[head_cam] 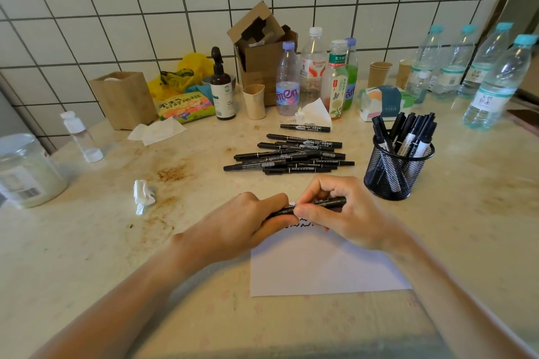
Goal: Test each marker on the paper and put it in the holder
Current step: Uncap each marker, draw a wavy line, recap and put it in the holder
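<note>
Both hands grip one black marker (326,203) held level just above the top edge of the white paper (323,265). My left hand (248,224) closes around its left end, and my right hand (341,213) pinches its middle and right part. Black squiggles show on the paper between my hands. A pile of several black markers (288,156) lies on the table beyond my hands. The black mesh holder (396,169) stands to the right of the pile with several markers upright in it.
A crumpled tissue (143,195) lies left of my hands. Bottles (287,79), a cardboard box (262,46), paper cups (379,74), a tissue pack (385,102) and water bottles (495,81) line the tiled wall. A plastic jar (26,172) stands at the far left.
</note>
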